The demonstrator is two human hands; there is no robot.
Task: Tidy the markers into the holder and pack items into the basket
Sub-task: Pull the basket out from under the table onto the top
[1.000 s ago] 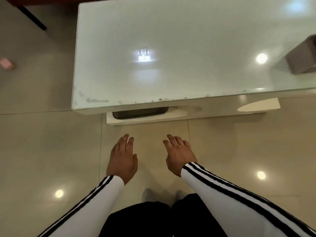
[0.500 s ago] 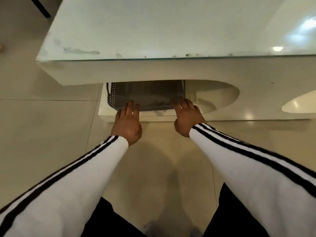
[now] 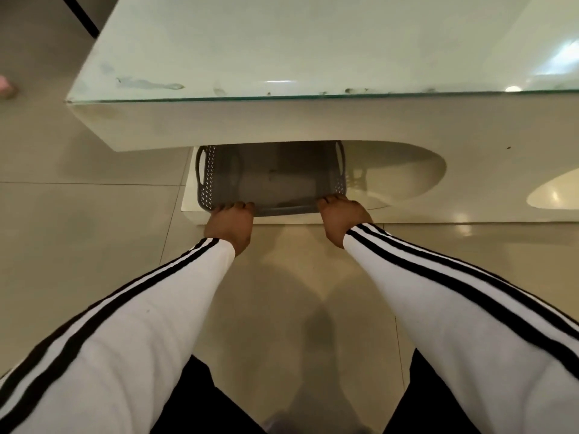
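table (image 3: 282,42) glass-topped (smudged edge) | floor (image 3: 78,245) tiled | pink object (image 3: 4,86) far-left

The person wears a white long-sleeved top. The left sleeve (image 3: 141,324) and the right sleeve (image 3: 454,308) each carry parallel black stripes running lengthwise to the cuff. Beyond the cuffs, the left hand (image 3: 230,227) and the right hand (image 3: 343,220) are bare. Black trousers (image 3: 203,402) cover the legs.
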